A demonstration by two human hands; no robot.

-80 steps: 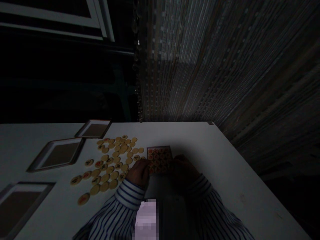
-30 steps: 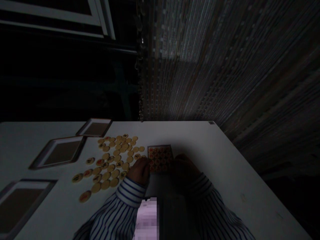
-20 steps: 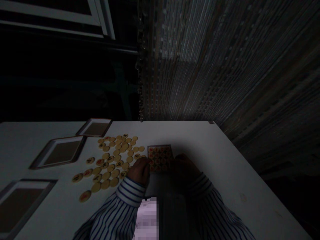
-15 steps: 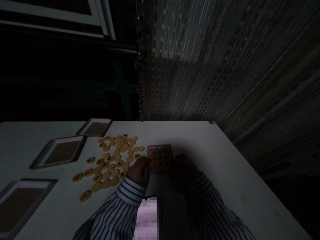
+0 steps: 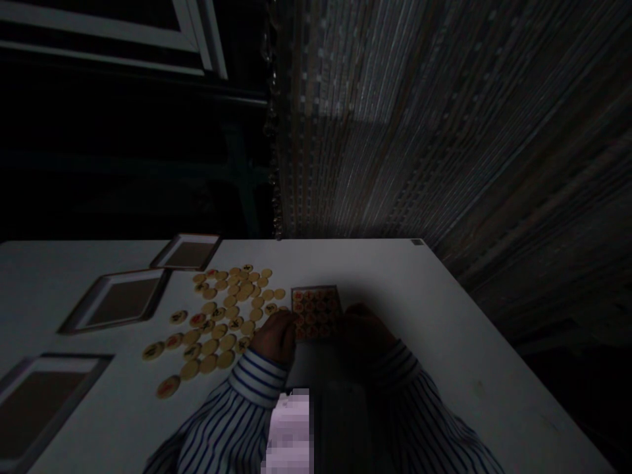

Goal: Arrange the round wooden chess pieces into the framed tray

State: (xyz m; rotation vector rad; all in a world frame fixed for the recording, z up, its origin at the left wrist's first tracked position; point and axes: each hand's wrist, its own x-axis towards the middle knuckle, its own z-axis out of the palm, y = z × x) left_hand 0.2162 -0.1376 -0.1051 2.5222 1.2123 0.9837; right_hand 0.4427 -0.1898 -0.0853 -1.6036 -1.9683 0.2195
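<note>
A small square box (image 5: 315, 288) lies on the white table in front of me, filled with rows of round Chinese chess pieces (image 5: 316, 313) marked in red. My left hand (image 5: 273, 337) is closed at the box's left side, its fingers curled against the edge. On the opposite side my right hand (image 5: 369, 332), in deep shadow, grips the right edge. To the left of the box, many loose wooden chess pieces (image 5: 217, 329) are spread out, some with black or red characters, others plain side up. My left hand partly covers the nearest of them.
Three shallow open boxes stand along the left: a near one (image 5: 83, 359), a middle one (image 5: 160, 289) and a far one (image 5: 217, 243). A bead-like string curtain (image 5: 355, 131) hangs behind the table (image 5: 444, 355). The room is very dim.
</note>
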